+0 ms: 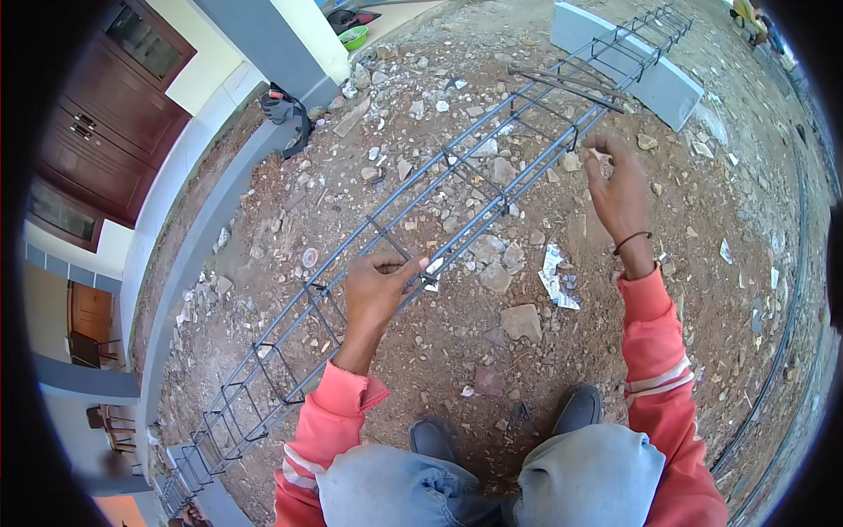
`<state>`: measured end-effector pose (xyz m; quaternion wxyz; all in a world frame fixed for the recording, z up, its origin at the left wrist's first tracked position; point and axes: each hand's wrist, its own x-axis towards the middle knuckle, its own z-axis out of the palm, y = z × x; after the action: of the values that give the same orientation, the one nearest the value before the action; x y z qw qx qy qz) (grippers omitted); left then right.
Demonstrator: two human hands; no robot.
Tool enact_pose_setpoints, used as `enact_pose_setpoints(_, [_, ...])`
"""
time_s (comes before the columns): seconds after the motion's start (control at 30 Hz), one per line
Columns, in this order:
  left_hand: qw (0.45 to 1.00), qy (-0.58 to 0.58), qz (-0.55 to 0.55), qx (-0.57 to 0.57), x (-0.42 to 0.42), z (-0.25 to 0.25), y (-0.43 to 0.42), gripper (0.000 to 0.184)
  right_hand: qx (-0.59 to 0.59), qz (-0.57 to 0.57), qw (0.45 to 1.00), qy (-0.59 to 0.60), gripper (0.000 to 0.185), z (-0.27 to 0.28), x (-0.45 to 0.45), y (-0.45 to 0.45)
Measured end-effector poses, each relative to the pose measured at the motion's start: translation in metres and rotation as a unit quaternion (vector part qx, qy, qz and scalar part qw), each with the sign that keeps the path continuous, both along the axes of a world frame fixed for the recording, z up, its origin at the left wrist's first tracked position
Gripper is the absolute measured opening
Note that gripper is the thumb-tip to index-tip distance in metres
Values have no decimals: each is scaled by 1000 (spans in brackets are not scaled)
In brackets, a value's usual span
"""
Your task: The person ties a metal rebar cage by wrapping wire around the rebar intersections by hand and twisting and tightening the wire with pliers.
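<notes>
A long cage of steel reinforcing bars, with square stirrups along it, runs diagonally from lower left to upper right. My left hand is closed on its near side, thumb and fingers at a stirrup where it meets a long bar. My right hand is raised just right of the cage, apart from the bars. Its fingers are curled towards the thumb, and whatever they may hold is too small to make out. Several loose thin rods lie across the cage beyond that hand.
A grey slab supports the cage's far end; another lies near its lower end. Stones and scraps cover the dirt. A dark bag-like item and green basin are by the pillar. Long bars lie right; people are far off.
</notes>
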<state>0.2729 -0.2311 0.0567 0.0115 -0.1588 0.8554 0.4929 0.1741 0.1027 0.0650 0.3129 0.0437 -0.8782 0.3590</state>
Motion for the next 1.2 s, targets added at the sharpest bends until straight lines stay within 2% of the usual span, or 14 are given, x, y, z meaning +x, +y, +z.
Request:
enact_pose_setpoints(0.17, [997, -35, -15, 71, -6, 1, -6, 23, 255, -53, 965, 8, 31, -6, -144, 19])
enact_pose_setpoints(0.23, [993, -45, 5, 113, -5, -2, -8, 22, 333, -49, 935, -110, 34, -12, -180, 32])
enact_pose_setpoints(0.33, [989, -38, -17, 143, -10, 3, -7, 29, 367, -28, 914, -167, 35, -6, -192, 31])
enact_pose_setpoints(0.4, [990, -70, -54, -113, -9, 11, -5, 41, 368, -65, 911, -177, 35, -8, -199, 31])
enact_pose_setpoints(0.47, [992, -44, -52, -105, -5, 6, -4, 45, 352, -61, 920, -159, 33, -14, -200, 35])
enact_pose_setpoints(0.53, [993, -16, -61, -100, -4, 9, -2, 49, 332, -68, 930, -142, 31, -11, -186, 35])
enact_pose_setpoints(0.63, [994, 0, -34, -107, -5, 10, -9, 43, 227, -45, 973, 11, 26, -7, -147, 30])
enact_pose_setpoints(0.67, [998, -1, -29, -52, -6, 4, -15, 41, 215, -19, 975, 44, 26, -6, -125, 26])
enact_pose_setpoints(0.73, [1000, -4, -21, 8, -6, 1, -17, 40, 101, 86, 990, 43, 18, 17, -37, -4])
enact_pose_setpoints(0.8, [999, -37, -34, -3, -4, 10, -14, 38, 48, 145, 982, -106, 11, 25, 26, -15])
enact_pose_setpoints(0.93, [998, -5, -54, -31, -10, 4, -16, 40, 63, 250, 931, -259, 20, 2, 96, -34])
enact_pose_setpoints(1.03, [995, -52, -55, 63, -16, 4, -16, 54, 161, 276, 920, -225, 27, -5, 113, -46])
enact_pose_setpoints(1.1, [991, -118, -56, -13, -22, 4, -17, 70, 210, 278, 908, -231, 34, 0, 115, -47])
enact_pose_setpoints(1.2, [994, -75, -75, -38, -34, -24, -16, 71, 256, 317, 887, -219, 46, 2, 113, -49])
